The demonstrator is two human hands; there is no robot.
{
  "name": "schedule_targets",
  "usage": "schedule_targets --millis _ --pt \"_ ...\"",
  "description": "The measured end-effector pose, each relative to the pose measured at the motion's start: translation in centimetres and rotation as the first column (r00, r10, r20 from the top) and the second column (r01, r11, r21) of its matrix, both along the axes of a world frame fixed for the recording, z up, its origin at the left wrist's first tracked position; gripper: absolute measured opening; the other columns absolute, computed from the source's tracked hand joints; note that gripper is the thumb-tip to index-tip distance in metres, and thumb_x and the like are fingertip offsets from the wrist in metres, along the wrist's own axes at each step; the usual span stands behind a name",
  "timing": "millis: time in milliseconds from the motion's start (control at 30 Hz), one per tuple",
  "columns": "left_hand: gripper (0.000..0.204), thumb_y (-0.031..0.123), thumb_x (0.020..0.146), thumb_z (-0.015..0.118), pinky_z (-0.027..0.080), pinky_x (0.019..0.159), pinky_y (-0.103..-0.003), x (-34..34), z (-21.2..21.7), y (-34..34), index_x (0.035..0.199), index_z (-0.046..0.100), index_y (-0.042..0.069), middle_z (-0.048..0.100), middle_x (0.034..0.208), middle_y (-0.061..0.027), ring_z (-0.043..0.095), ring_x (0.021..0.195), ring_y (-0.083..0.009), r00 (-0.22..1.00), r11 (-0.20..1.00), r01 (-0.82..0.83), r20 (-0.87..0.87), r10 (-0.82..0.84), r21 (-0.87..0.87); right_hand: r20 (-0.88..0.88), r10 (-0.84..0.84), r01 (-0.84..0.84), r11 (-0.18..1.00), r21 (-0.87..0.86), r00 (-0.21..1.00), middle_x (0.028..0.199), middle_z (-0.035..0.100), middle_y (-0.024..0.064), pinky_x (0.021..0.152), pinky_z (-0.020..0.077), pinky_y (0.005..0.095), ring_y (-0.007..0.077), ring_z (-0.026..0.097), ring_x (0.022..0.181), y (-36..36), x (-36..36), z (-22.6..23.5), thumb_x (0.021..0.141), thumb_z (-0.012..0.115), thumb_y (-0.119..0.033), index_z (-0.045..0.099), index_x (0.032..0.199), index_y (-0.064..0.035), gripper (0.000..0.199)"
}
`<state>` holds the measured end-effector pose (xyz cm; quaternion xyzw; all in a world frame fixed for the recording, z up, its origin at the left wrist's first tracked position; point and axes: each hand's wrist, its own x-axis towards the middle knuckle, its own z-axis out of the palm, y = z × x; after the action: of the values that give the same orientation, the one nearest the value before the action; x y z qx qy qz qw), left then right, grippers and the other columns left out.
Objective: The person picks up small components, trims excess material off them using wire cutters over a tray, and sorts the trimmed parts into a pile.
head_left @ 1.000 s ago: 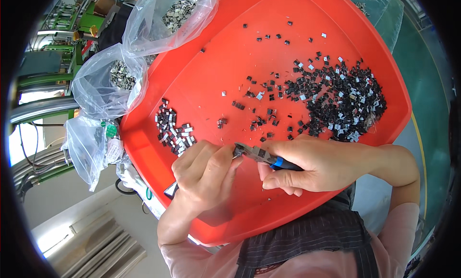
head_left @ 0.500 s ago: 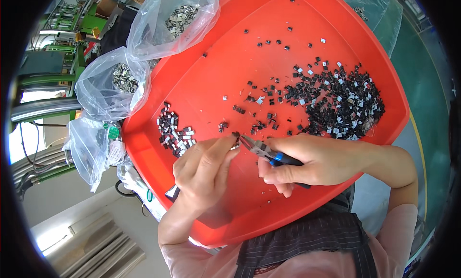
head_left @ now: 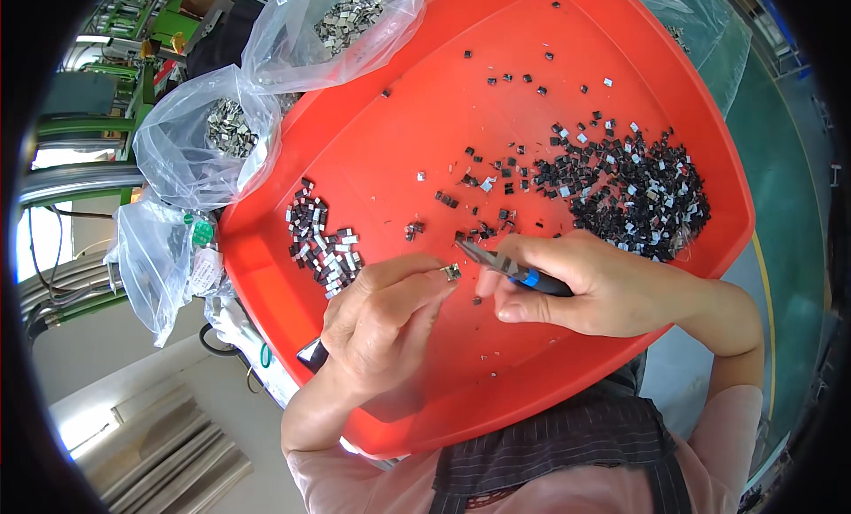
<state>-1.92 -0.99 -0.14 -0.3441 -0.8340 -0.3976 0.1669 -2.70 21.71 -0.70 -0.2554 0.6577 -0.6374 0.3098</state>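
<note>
Green machine frames stood at the left, where a thick silvery bar stretched across and a dark cable ran just below it. Pale curtains hung in folds at the lower left, and at the right a yellow line curved along the green floor.

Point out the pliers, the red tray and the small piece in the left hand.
Pliers [head_left: 508,265], head view: on the metal body.
Red tray [head_left: 417,131], head view: on a bare part of its floor.
Small piece [head_left: 453,272], head view: on its exposed end.
</note>
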Motion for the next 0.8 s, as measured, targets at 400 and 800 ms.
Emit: schedule_targets --millis 400,800 --pt "0.025 -0.010 0.071 0.072 0.050 0.050 -0.026 -0.2 0.9 0.1 0.091 0.058 -0.001 0.065 0.082 -0.0115 0.064 0.063 -0.0194 0.998 0.997 -0.055 0.028 0.056 -0.046 -0.555 -0.354 0.529 0.827 0.190 0.753 0.087 0.064 0.0166 0.057 0.0503 0.0342 0.0279 0.066 0.070 -0.2 -0.6 1.2 0.086 0.067 -0.028 0.048 0.109 -0.0020 0.040" --pt "0.024 0.012 0.087 0.054 0.051 0.066 -0.046 -10.9 3.3 -0.2 0.110 0.056 0.004 0.065 0.077 -0.0231 0.064 0.069 -0.0398 0.859 0.855 -0.497 0.056 0.510 -0.149 -0.522 -0.502 0.548 0.833 -0.076 0.689 0.083 0.065 0.0125 0.069 0.0517 0.0280 0.0204 0.069 0.079 -0.2 -0.3 1.0 0.089 0.064 -0.013 0.056 0.101 0.0015 0.020"
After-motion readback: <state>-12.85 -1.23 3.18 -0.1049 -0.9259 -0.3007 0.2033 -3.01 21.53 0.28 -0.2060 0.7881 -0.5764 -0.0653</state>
